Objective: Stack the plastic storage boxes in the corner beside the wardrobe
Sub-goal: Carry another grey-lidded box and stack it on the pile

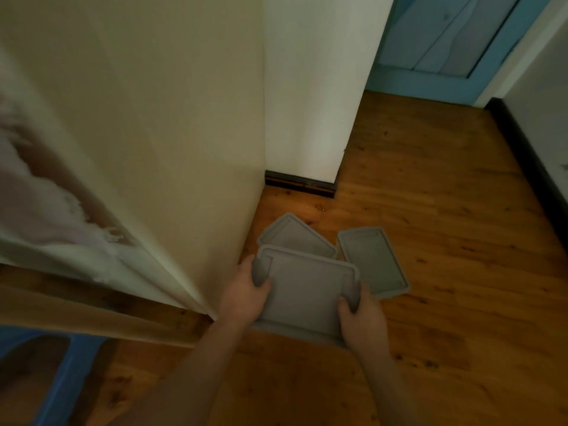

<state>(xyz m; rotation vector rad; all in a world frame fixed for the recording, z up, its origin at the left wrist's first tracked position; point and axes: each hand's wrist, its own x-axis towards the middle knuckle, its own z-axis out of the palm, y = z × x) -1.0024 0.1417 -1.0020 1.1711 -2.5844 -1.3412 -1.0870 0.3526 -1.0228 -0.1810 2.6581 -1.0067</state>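
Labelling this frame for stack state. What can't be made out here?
- Head view: box depth and contents; only grey lids show, on the held box, the far box and the right box.
- The far box's near edge, behind the held box.
- Most fingers of the left hand and right hand, under the held box's handles.

— What have you got there?

— A grey box [307, 290], lid on. My left hand [246, 295] grips its left handle, my right hand [361, 316] its right one.

— And on the floor [445, 272]?

— Two more grey boxes. One [295, 236] lies just beyond mine, partly hidden by it, close to the wardrobe [153, 149]. The other [373, 261] lies to its right, tilted. Both are near the corner, below the white wall [313, 103].

— Anything further off?

— A blue door [445, 41].
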